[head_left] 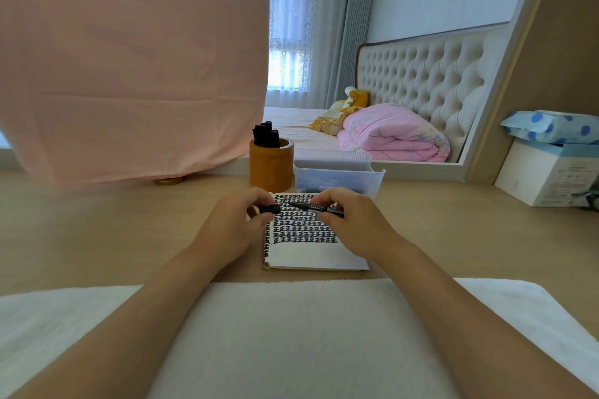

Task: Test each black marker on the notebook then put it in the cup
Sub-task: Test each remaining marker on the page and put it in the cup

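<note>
So your light wood desk [453, 236] has a white towel [291, 334] laid along the near edge. Just past it, mid-desk, sits the notebook [308, 253], open. Toward the far edge stands the wooden cup [270, 168], with a clear plastic bin [337, 176] right beside it. A white box [544, 175] sits by the far right corner.

We see the scene through one wide-angle camera worn on the person's head, facing forward and tilted down over a wooden desk [453, 236]. Both forearms enter from the bottom corners. The left hand [233, 223] and right hand [353, 220] sit close below us at mid-frame, above the notebook [308, 253], pinching a cap [270, 208] and a black marker [324, 208]. The cup [270, 168] stands just beyond them. Higher up, our view reaches a pink cloth [129, 58] at left and a tufted headboard [421, 74] at right, both farther off.
</note>
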{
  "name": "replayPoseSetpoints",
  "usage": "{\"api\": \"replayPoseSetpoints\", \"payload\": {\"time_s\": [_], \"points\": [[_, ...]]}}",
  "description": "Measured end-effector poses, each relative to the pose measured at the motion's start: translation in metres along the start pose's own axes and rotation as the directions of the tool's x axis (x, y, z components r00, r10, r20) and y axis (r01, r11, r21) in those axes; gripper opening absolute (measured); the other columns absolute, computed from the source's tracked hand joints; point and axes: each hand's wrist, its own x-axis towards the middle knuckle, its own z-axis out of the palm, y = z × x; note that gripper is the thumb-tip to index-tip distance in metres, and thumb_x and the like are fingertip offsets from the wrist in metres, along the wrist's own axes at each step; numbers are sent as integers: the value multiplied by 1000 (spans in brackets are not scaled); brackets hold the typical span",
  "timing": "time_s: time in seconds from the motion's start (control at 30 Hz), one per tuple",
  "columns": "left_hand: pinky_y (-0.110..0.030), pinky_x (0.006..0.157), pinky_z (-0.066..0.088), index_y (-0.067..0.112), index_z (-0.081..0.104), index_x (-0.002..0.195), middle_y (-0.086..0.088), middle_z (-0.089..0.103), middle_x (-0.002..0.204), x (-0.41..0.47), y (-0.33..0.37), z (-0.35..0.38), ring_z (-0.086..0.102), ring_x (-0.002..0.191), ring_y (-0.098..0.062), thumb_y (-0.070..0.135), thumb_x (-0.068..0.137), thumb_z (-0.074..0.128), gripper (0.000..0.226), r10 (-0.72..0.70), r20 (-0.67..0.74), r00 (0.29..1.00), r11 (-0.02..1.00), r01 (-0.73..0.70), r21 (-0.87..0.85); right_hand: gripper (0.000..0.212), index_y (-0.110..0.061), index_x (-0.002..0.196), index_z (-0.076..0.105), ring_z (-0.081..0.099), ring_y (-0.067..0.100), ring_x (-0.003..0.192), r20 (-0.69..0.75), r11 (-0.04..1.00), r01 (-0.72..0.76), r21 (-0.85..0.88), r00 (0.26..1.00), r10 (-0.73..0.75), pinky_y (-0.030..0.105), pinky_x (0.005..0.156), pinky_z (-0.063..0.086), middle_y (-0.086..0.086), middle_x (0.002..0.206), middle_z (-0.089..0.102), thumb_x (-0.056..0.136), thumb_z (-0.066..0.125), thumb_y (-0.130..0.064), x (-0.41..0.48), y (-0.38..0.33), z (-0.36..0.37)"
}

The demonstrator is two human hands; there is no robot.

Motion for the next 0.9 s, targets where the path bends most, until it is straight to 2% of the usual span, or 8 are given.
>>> {"api": "replayPoseSetpoints", "payload": {"time_s": [0.1,0.37,0.53,0.67,0.77,0.9], "points": [[-13,72,42,29,67,105,16,65,97,0,1,1,58,85,-2,19,88,70,20,25,-5,1000,999,-25,-19,23,-30,111,68,57,5,97,-4,999,30,-36,1000,-30,20,84,46,-13,112,66,91,69,-20,0,1,0],[-20,75,45,30,68,109,14,65,97,-1,9,3,58,88,-5,21,90,67,21,82,39,996,996,-81,-27,24,-33,110,69,59,7,97,18,997,62,-43,998,-61,28,87,52,-13,109,66,90,69,-19,-1,-1,0],[-25,71,45,35,67,100,14,65,85,-2,14,6,56,83,-5,26,97,57,14,124,122,985,992,-120,-39,31,-29,119,67,59,7,98,64,995,102,-1,993,-102,13,79,50,-11,110,65,90,70,-19,-2,-5,4],[-31,71,46,32,68,96,11,66,84,-1,15,0,57,81,-6,28,99,53,16,94,164,982,995,-91,-30,32,-22,123,68,59,6,98,30,976,204,-77,979,-202,22,85,52,-4,114,69,91,69,-22,-1,-7,2],[-33,71,46,30,69,106,10,67,89,-2,16,-3,56,81,-5,30,99,52,19,73,252,965,995,-86,44,25,-22,119,71,56,5,90,71,935,311,-169,950,-303,23,78,51,-5,107,70,95,63,-24,-1,-9,1],[-38,74,47,25,72,105,9,66,88,-5,19,-7,56,82,-6,27,98,55,18,114,214,970,988,-132,74,25,-19,119,71,60,9,89,85,937,316,-147,948,-307,29,77,52,-4,102,72,97,60,-23,-4,-12,4]]}}
